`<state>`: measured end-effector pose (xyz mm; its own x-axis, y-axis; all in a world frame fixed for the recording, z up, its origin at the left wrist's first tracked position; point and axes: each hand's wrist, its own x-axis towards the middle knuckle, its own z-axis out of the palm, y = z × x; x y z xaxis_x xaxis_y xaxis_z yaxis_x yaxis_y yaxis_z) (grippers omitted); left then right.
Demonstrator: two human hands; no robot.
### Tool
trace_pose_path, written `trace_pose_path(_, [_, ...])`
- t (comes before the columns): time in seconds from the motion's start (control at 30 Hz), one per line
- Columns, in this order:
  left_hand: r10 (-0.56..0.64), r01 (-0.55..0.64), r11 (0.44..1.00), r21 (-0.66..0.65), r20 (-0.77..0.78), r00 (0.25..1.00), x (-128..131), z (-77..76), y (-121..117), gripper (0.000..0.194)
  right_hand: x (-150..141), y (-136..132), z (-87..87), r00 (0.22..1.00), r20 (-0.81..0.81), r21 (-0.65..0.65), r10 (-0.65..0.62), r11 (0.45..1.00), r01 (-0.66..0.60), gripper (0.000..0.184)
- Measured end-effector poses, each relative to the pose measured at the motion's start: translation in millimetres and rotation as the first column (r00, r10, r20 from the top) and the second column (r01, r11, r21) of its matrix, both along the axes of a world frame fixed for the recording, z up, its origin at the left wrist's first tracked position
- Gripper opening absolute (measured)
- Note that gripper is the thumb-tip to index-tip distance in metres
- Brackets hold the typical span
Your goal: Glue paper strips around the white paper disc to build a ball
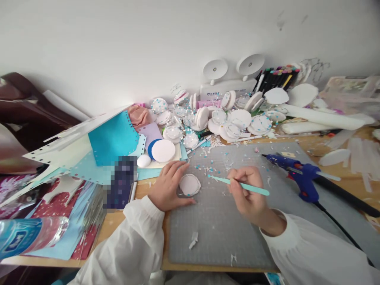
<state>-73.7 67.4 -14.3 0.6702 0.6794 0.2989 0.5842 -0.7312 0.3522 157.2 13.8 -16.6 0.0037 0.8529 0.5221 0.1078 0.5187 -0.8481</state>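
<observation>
My left hand [169,185] curls around a small white foam disc [190,184] that lies on the grey cutting mat [219,233], thumb and fingers gripping its edge. My right hand [247,190] pinches a thin teal tool [237,184] like a pen, its tip pointing left toward the disc and a short way from it. Both arms wear white sleeves.
A blue glue gun [297,172] with a black cord rests on the mat's right side. Several white foam discs [237,118] dotted with blue pile up at the back by markers [276,77]. Teal and white paper sheets [113,136] lie left; a plastic bottle [26,235] lies at the front left.
</observation>
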Motion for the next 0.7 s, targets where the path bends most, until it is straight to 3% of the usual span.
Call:
trace_pose_path(0.17, [0.023,-0.017,0.995,-0.102,0.049,0.999,-2.1,-3.0,-6.2,0.076,5.6,-7.3,7.3,0.989,-0.149,-0.097,0.017,0.995,-0.032,0.008])
trace_pose_path(0.37, [0.041,0.104,0.932,-0.347,0.388,0.921,4.7,-0.2,-23.4,0.086,3.4,-18.6,9.8,0.978,-0.196,-0.166,0.075,0.98,-0.109,0.012])
trace_pose_path(0.7, [0.028,0.065,0.979,-0.195,0.439,0.898,12.7,7.4,-33.9,0.081,3.4,-24.9,20.6,0.99,-0.063,-0.062,0.128,0.989,-0.132,0.02])
